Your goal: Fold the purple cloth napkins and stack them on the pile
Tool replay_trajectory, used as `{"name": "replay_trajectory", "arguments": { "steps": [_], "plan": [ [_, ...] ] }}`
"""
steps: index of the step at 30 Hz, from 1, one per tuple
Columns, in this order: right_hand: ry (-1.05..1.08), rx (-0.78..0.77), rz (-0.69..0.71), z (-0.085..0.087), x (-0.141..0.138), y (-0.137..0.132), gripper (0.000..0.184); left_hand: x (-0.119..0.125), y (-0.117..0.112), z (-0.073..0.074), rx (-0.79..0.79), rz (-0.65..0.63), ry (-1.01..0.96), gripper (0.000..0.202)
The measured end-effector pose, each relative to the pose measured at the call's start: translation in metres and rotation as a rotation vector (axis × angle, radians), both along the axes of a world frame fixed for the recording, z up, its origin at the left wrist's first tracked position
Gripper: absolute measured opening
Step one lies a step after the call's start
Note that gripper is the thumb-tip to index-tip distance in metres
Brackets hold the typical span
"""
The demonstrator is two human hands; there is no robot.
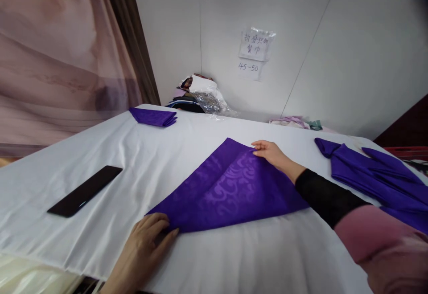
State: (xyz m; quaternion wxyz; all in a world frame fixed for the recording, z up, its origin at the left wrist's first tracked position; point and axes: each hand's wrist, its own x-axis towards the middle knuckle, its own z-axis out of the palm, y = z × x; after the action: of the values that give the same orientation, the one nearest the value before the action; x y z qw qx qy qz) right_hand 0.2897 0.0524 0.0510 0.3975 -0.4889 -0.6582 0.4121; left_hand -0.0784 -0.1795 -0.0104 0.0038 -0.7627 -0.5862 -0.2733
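A purple patterned napkin lies folded into a triangle-like shape on the white tablecloth. My left hand pinches the napkin's near left corner against the cloth, fingers closed on the fabric. My right hand reaches over the far edge and pinches the napkin's far corner between thumb and fingers. The right arm wears a black sleeve under a pink one.
A black phone lies on the cloth at left. A folded purple napkin sits at the far left corner. A heap of purple napkins lies at right. Bags and fabric stand against the wall; a curtain hangs at left.
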Motion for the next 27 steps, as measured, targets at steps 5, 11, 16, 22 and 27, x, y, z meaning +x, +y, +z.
{"name": "replay_trajectory", "arguments": {
  "steps": [5, 11, 16, 22, 27],
  "plan": [
    [-0.106, 0.052, -0.096, -0.025, -0.036, 0.054, 0.032, -0.007, 0.017, -0.001, -0.037, 0.063, -0.068, 0.024],
    [-0.176, 0.136, -0.203, -0.043, -0.063, 0.097, 0.035, -0.012, 0.029, -0.011, -0.041, 0.215, -0.225, 0.031],
    [-0.262, 0.131, -0.253, -0.064, -0.073, 0.117, 0.034, -0.017, 0.028, -0.020, -0.083, 0.339, -0.320, 0.041],
    [-0.355, 0.096, -0.270, -0.079, -0.079, 0.130, 0.033, -0.019, 0.027, -0.024, -0.065, 0.388, -0.345, 0.040],
    [-0.430, 0.083, -0.297, -0.084, -0.083, 0.134, 0.029, -0.019, 0.026, -0.020, -0.124, 0.440, -0.396, 0.040]
  ]
}}
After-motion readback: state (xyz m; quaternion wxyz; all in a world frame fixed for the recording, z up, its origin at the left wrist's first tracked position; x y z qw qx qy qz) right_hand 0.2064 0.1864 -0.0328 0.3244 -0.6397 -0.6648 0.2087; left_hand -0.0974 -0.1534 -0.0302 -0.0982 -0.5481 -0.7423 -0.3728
